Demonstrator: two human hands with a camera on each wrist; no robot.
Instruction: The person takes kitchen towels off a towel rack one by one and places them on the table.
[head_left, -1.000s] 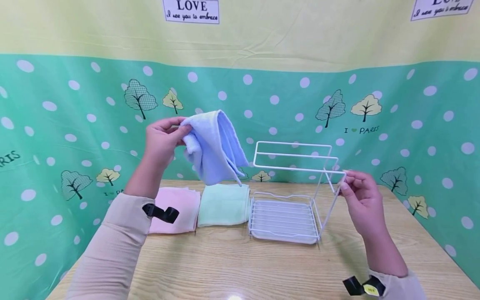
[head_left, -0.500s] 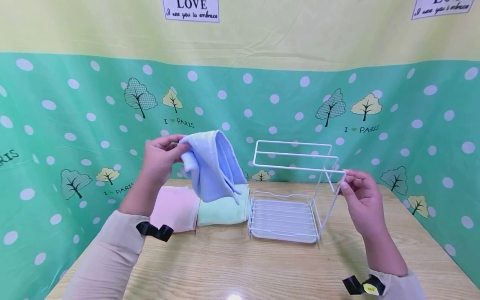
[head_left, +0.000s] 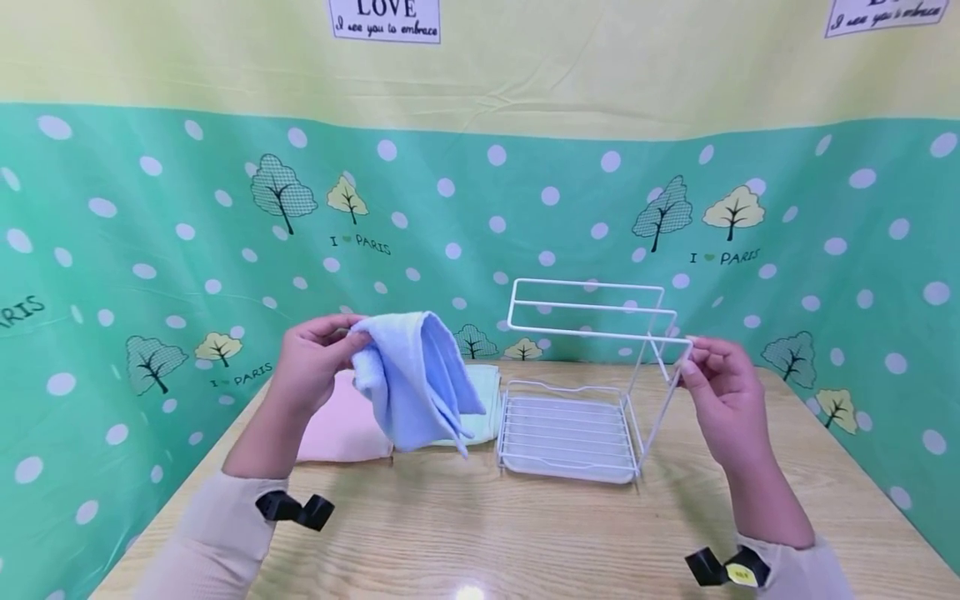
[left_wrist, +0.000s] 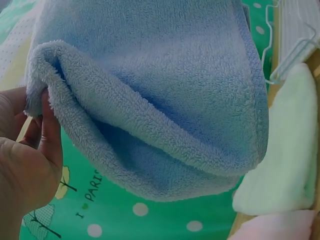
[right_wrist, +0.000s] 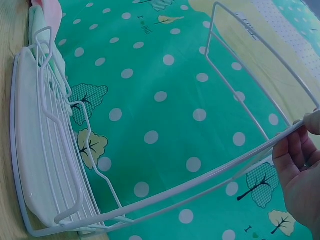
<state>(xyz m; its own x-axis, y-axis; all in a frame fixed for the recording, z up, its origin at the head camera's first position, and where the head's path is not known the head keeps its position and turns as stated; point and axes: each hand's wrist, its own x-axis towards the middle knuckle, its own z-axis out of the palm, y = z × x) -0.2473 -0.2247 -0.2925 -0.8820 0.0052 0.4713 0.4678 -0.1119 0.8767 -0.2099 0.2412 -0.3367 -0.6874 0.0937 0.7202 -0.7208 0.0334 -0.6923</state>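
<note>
A blue terry towel (head_left: 412, 379), folded and drooping, hangs in the air from my left hand (head_left: 315, 367). Thumb and fingers pinch it at one upper corner; the left wrist view shows the towel's thick folded edge (left_wrist: 150, 130) beside them. On the right, my right hand (head_left: 723, 400) holds the upper corner of a white wire rack (head_left: 592, 333), thumb on one side of the bar and fingers on the other. The rack stands on the table, with a slatted lower shelf over a pale tray (head_left: 570, 475) and open bars above.
A folded pink towel (head_left: 341, 429) lies at the left on the wooden table (head_left: 480, 533). Beside it a folded mint green towel (head_left: 487, 408), partly behind the blue one, lies close to the rack's left side. A green polka-dot curtain (head_left: 555, 233) hangs behind the table.
My left hand has come down and slightly left with the blue towel, which now hangs lower in front of the mint and pink towels. The right hand and the rack have stayed in place.
</note>
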